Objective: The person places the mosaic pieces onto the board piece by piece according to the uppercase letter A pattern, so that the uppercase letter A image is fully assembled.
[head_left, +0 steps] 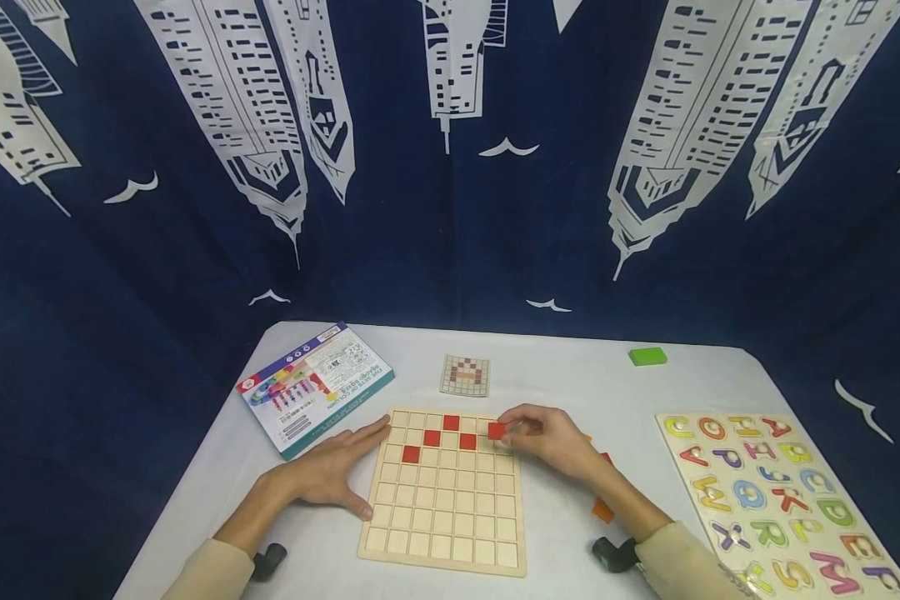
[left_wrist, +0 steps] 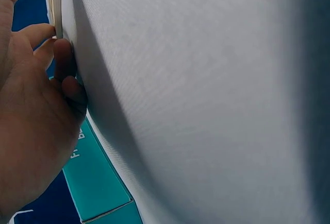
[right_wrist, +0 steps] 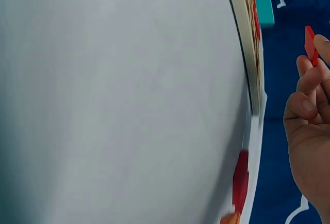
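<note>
A square wooden grid board (head_left: 442, 521) lies on the white table, with several red square tiles set in its upper cells, among them one red tile (head_left: 411, 454) toward the left. My right hand (head_left: 551, 437) pinches another red tile (head_left: 497, 431) between thumb and fingertips over the board's upper right; in the right wrist view this red tile (right_wrist: 310, 45) is held up on edge. My left hand (head_left: 330, 471) rests spread along the board's left edge, thumb and fingertips touching it. In the left wrist view, part of the left hand (left_wrist: 38, 105) shows beside the board's edge.
A small pattern card (head_left: 465, 376) lies behind the board. To the left is a flat box (head_left: 318, 387); a green block (head_left: 648, 357) sits at the back right. An alphabet board (head_left: 787, 500) fills the right side. Orange tiles (head_left: 603, 510) lie partly under my right forearm.
</note>
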A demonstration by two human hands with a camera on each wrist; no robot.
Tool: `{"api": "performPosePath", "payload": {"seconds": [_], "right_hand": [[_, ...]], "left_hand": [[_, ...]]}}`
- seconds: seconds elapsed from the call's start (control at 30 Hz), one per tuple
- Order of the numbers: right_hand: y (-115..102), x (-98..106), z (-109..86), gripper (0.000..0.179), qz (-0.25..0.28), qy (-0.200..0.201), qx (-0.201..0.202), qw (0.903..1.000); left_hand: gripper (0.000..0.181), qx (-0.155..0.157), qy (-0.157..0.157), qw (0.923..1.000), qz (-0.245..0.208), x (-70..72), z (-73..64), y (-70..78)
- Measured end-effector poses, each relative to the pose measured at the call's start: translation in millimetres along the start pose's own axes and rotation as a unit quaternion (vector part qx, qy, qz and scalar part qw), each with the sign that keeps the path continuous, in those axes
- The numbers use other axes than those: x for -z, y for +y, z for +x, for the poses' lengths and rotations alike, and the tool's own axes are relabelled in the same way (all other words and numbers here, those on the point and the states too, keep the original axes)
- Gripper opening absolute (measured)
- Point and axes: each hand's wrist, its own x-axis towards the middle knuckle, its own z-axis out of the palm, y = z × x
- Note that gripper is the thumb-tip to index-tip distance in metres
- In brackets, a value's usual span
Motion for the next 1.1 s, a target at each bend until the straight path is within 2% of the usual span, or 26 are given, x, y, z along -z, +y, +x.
{"api": "performPosePath", "payload": {"seconds": [0.33,0.9,1.1], "right_hand": [[-14,-26,8.6,0.025,0.041,-0.048,0.021,0.9978],[-39,-75,24.1,0.023,0.009,-0.101,0.063,0.9929],[-43,-84,25.1,0.024,-0.014,-0.108,0.057,0.9925]], "left_hand": [[0.132,-0.004,-0.002,1.0000,-0.001,0.7,0.0,0.9],[0.131,-0.005,-0.004,1.0000,0.001,1.2,0.5,2.1],[0.131,-0.004,-0.004,1.0000,0.004,1.5,0.2,2.9]]}}
